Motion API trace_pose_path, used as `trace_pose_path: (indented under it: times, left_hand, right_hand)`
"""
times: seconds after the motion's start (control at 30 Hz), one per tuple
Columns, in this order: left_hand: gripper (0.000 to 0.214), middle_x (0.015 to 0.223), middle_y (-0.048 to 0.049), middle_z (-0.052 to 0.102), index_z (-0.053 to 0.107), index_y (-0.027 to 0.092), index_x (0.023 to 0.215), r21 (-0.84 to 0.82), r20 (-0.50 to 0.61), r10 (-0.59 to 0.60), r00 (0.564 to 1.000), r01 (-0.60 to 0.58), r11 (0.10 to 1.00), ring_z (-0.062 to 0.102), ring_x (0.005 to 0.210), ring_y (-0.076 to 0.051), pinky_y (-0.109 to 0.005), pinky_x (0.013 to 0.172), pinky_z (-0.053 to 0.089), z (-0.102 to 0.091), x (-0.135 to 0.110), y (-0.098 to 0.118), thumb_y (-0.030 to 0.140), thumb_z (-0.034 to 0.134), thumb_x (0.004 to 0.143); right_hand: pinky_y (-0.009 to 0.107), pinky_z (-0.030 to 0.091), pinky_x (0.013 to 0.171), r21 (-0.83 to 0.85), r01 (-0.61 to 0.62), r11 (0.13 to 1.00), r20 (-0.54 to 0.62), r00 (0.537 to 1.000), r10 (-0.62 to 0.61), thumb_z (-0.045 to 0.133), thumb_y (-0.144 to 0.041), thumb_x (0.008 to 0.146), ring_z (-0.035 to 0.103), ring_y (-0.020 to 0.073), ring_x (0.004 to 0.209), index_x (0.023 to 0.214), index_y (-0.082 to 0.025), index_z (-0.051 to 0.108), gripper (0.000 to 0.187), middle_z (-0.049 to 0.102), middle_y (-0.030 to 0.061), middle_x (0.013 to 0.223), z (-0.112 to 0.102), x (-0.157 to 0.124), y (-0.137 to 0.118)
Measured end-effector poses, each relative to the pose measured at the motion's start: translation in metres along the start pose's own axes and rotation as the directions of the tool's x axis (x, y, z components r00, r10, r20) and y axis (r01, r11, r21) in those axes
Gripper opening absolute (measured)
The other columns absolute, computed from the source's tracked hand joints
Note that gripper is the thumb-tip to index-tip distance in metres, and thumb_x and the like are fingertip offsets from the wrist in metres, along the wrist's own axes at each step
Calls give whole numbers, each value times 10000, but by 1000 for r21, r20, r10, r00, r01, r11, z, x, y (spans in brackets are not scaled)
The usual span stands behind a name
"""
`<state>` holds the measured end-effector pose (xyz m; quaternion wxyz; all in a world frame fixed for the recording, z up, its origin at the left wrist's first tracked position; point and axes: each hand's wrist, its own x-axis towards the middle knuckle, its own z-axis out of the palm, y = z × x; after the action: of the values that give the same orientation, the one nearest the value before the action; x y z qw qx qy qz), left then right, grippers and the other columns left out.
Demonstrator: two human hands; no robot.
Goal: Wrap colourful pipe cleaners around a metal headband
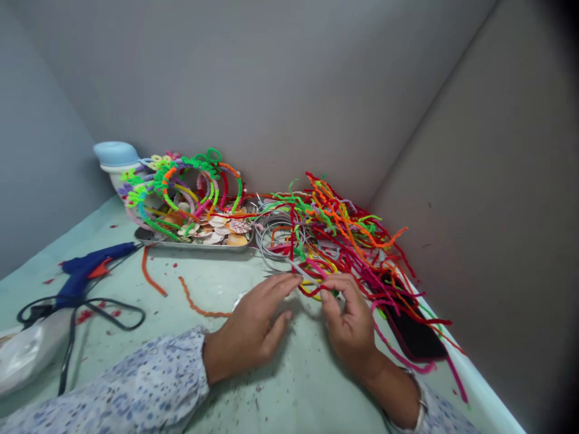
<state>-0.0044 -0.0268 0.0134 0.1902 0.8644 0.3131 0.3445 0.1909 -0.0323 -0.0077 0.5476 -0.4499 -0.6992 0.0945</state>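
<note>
Head view: two hands are working at the near edge of one tangled pile of pipe cleaners (pixel 344 235), the left hand (pixel 253 325) lying palm-down with fingers extended to a grey strand (pixel 302 272), and the right hand (pixel 348 319) pinching that same strand between thumb and fingers. One metal tray (pixel 194 244) of shells and decorated hoops, one blue glue gun (pixel 90 268), and two loose orange pieces (pixel 154 280) are lying to the left. Bare green tabletop (pixel 217 361) is remaining open in front of the hands, while grey walls are closing in behind and to the right.
</note>
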Motion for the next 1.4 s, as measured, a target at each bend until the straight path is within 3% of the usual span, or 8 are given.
trace_pose_path:
  times: [0.07, 0.17, 0.4, 0.53, 0.63, 0.73, 0.83, 1.4]
  left_hand:
    - [542, 1297, -113, 526, 401, 191, 1320, -3, 85, 48, 995, -48, 999, 464, 1167, -226, -404, 960, 394, 2, 1, -3, 63, 468, 798]
    - [422, 1023, -62, 653, 550, 200, 1137, -26, 138, 60, 989, -57, 998, 539, 951, -214, -394, 837, 417, 0, 4, -3, 37, 444, 763]
    - [255, 933, -3, 679, 613, 196, 713, -186, 84, 168, 982, -150, 971, 552, 817, -155, -326, 759, 394, -12, 7, 10, -10, 464, 712]
    - [156, 938, -30, 663, 622, 204, 878, -170, 90, 90, 992, -73, 983, 577, 867, -154, -293, 771, 431, -12, 9, 7, 85, 551, 808]
    - [141, 940, -50, 649, 588, 198, 976, 74, -27, 54, 998, -52, 996, 561, 869, -176, -311, 759, 426, -12, 8, 0, 178, 596, 837]
    - [142, 926, -44, 639, 603, 217, 942, 352, -200, 176, 964, -97, 931, 550, 860, -179, -335, 774, 395, -14, 6, -3, 122, 558, 847]
    - [190, 937, -34, 646, 621, 241, 942, 479, -251, 292, 923, -143, 866, 551, 908, -188, -381, 861, 363, -15, 3, -1, 96, 568, 832]
    - [56, 842, -2, 688, 608, 211, 899, 414, -136, 272, 953, -194, 889, 576, 841, -164, -388, 906, 315, -12, 6, 5, 204, 620, 846]
  right_hand:
    - [350, 427, 813, -12, 57, 998, 38, 998, -56, 492, -128, 880, 526, 186, 909, 951, -209, 538, 117, 544, 36, 918, 1, -2, -1]
    - [364, 425, 815, -49, 76, 996, 32, 997, -74, 494, -121, 877, 524, 192, 911, 955, -206, 536, 123, 545, 39, 917, 1, -3, -1]
    - [374, 422, 799, -86, 3, 996, -27, 1000, -6, 501, -162, 889, 530, 199, 890, 934, -210, 531, 72, 549, 38, 899, 1, 0, 3]
    - [374, 425, 801, -56, 1, 998, -22, 1000, -2, 496, -169, 889, 528, 200, 898, 941, -211, 535, 77, 549, 39, 903, -1, 0, 3]
    - [381, 430, 811, -31, 10, 999, 21, 1000, -10, 491, -163, 886, 532, 205, 912, 957, -211, 541, 99, 551, 46, 920, -2, -1, 3]
    - [381, 439, 811, -5, 46, 999, 88, 995, -45, 488, -146, 879, 539, 206, 909, 963, -210, 547, 121, 560, 49, 917, -2, -2, 1]
    - [383, 448, 803, 14, 82, 997, 140, 987, -83, 488, -133, 870, 542, 206, 898, 960, -207, 547, 131, 564, 53, 907, -2, -3, -2]
    - [387, 468, 781, 99, 148, 984, 257, 952, -169, 498, -111, 843, 565, 212, 871, 974, -204, 559, 172, 608, 58, 876, -2, -4, -12]
